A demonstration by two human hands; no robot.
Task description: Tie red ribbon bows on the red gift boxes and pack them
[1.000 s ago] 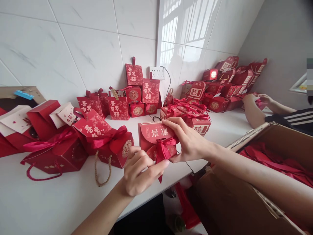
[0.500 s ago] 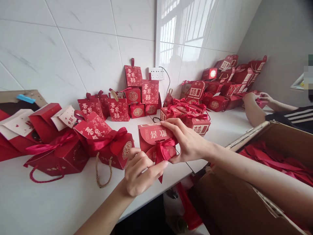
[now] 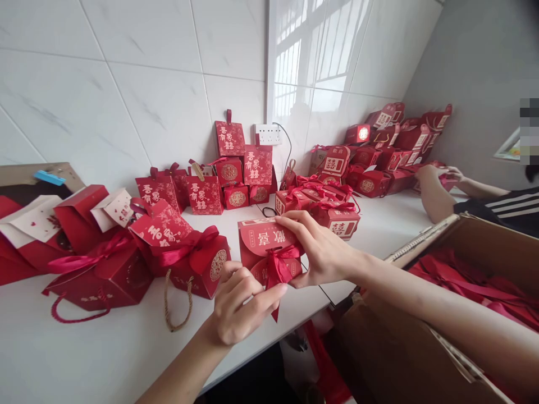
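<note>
At centre, near the front edge of the table (image 3: 105,348): a red box (image 3: 269,238) with inverted lettering and a ribbon (image 3: 281,266) down its front; impossible to tell whether resting or lifted. Gripped at its right end by the right hand (image 3: 318,249), with fingers over the top and thumb at the lower front, and so partly hidden. By the ribbon's lower part, the left hand (image 3: 244,306), with index finger extended and other fingers curled; pinch or mere touch not discernible, with the thumb concealed. Just left, a rope-handled box (image 3: 205,275). Behind the right hand, a cluster of boxes (image 3: 337,216), partly covered. At right, a carton (image 3: 404,348) of red ribbons (image 3: 467,292), cut off by the frame and crossed by the right forearm. Beyond, a co-worker's hands (image 3: 452,177), too small for detail.
</note>
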